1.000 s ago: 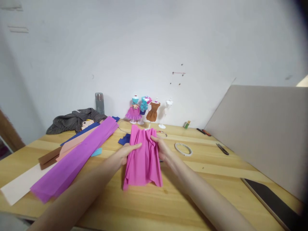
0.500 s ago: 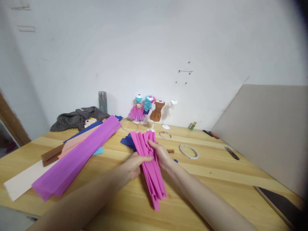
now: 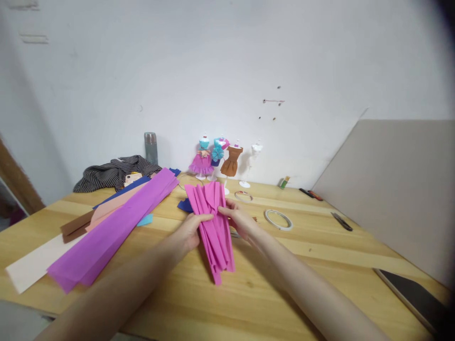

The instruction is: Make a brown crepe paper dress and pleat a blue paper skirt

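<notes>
A pleated piece of pink crepe paper (image 3: pixel 214 239) hangs upright between my two hands above the table. My left hand (image 3: pixel 192 230) pinches its left side, thumb across the front. From the right, my right hand (image 3: pixel 237 217) grips the folds near the middle, its thumb pressed on the gathered part. The fingers behind the paper are hidden. Past my left hand lies a scrap of dark blue paper (image 3: pixel 184 205), partly covered by the pink piece. A roll of white tape (image 3: pixel 278 220) rests to the right of my right hand.
Strips of purple crepe paper (image 3: pixel 117 227) and other colours lie at left, before a striped cloth (image 3: pixel 113 174) and a flask (image 3: pixel 151 149). Small dress forms, one in a brown dress (image 3: pixel 232 161), stand along the wall. Scissors (image 3: pixel 341 221) and a dark tablet-like object (image 3: pixel 408 296) are at right.
Both hands have raised the pink paper slightly and shifted it left. The right hand's fingers have moved to the paper's right edge, and its lower end has swung up and left.
</notes>
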Demonstrator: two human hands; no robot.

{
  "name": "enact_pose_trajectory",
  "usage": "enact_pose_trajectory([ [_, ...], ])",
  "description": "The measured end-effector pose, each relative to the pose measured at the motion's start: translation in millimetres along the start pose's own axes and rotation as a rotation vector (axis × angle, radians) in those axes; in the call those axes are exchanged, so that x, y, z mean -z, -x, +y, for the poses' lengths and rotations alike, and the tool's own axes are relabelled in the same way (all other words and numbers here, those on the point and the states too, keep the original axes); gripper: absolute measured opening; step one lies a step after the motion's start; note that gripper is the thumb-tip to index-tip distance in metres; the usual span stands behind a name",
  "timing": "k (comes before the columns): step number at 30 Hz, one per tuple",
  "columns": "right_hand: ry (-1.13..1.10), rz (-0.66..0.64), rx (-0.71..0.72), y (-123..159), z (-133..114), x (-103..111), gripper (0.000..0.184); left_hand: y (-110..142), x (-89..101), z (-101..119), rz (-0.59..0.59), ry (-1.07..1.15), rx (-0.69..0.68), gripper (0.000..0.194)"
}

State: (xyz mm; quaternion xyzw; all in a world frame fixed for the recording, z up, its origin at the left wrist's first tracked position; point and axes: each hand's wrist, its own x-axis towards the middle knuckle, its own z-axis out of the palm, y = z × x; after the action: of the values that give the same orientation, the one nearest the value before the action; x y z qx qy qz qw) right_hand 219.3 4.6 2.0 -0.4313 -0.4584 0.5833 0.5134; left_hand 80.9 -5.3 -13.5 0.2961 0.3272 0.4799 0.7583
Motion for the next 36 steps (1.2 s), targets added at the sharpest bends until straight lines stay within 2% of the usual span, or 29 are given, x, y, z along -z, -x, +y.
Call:
enact_pose_trajectory([
  [4, 0.003, -0.012, 0.012, -2.0, -5.5, 4.3, 0.026, -1.9, 2.6, 5.1, -0.024, 0.082, 0.05, 0.029],
  [7, 0.025, 0.018, 0.018, -5.3, -8.4, 11.6, 0.02, -4.6, 6.2, 9.7, -0.027, 0.102, 0.076, 0.031],
  [9, 0.044, 0.051, 0.021, -8.7, -9.3, 17.8, 0.016, -6.4, 8.3, 13.1, 0.013, 0.091, 0.078, 0.032],
  [13, 0.07, 0.096, 0.024, -14.8, -10.0, 27.1, 0.022, -9.7, 11.1, 17.6, 0.116, 0.068, 0.081, 0.03],
  [21, 0.08, 0.114, 0.028, -19.1, -11.2, 34.3, 0.024, -14.8, 15.0, 16.8, 0.209, 0.064, 0.013, 0.031],
  [25, 0.063, 0.148, 0.049, -19.9, -13.4, 39.0, 0.02, -18.6, 18.8, 18.9, 0.254, 0.056, 0.044, 0.026],
  [36, 0.03, 0.264, 0.017, -20.4, -25.0, 49.0, 0.01, -13.5, 17.6, 23.2, 0.257, -0.055, 0.154, 0.024],
])
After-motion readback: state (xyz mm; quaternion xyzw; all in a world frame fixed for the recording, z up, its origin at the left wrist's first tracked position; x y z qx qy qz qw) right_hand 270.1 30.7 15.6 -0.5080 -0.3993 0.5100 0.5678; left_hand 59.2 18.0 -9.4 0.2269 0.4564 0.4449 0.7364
